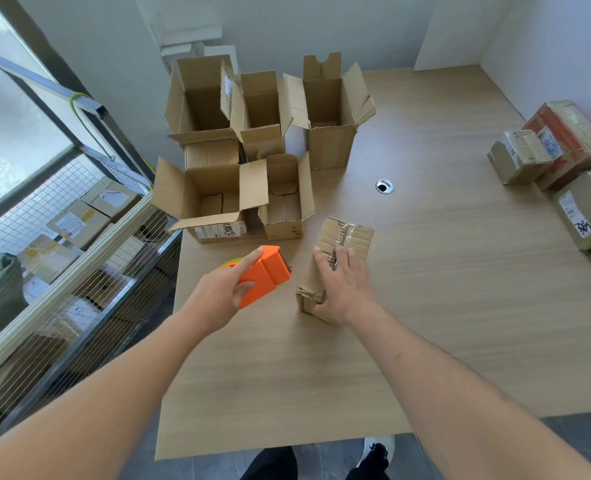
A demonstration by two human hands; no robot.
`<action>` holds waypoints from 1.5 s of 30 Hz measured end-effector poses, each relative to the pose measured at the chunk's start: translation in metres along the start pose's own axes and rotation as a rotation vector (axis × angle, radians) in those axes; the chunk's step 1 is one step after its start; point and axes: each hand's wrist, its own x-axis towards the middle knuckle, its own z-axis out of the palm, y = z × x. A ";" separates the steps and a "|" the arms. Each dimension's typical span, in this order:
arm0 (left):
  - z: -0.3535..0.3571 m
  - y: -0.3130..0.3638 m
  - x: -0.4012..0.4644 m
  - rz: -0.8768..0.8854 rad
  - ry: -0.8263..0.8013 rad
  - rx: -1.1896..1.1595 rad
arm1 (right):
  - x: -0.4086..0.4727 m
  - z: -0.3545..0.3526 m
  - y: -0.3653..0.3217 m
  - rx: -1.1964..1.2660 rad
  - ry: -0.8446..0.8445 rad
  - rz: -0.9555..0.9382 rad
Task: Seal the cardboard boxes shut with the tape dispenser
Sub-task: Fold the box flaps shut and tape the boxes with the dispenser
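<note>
**Taping the small box at the near edge of the pile**

The left hand [218, 292] grips the orange tape dispenser [264, 277], thumb and fingers wrapped round its body and the index finger laid straight along the top; a sliver of the yellow-green tape roll shows behind the hand. The dispenser sits just left of a small closed cardboard box [335, 265] lying on the wooden table [460, 306], apart from it by a narrow gap. The right hand [342, 289] rests on that box with fingers spread and fairly straight, pressing the top down, the thumb hooked at the near corner. A strip of clear tape already crinkles along the box's top seam.

Further back stand several open boxes [218, 195], flaps up and not yet sealed. Taped parcels [543, 147] sit at the far right of the table.

The small box looks light and its cardboard soft and creased, dented at the near end, so it will likely slide or buckle under the dispenser unless held flat. The best hold seems to be a palm on top beside the seam, clear of the tape path, not a squeeze on the crumpled sides. The dispenser is rigid plastic and should take a firm grip round its body, keeping fingers away from the toothed cutter at its right end
</note>
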 end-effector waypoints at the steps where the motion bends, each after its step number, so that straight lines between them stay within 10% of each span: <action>1: -0.001 -0.003 -0.005 0.041 0.039 -0.036 | -0.001 0.000 0.001 0.015 0.018 -0.033; 8: -0.001 -0.013 -0.027 0.292 0.255 -0.055 | -0.011 0.011 0.020 0.198 -0.120 -0.367; 14: 0.000 -0.013 -0.035 0.332 0.229 -0.019 | -0.025 -0.007 0.004 1.258 -0.016 -0.154; 25: 0.007 0.014 -0.039 0.453 0.115 0.009 | -0.036 -0.030 -0.006 1.207 0.221 -0.075; 45: 0.026 0.020 -0.096 0.116 0.026 0.051 | -0.076 -0.013 0.090 1.207 0.193 0.218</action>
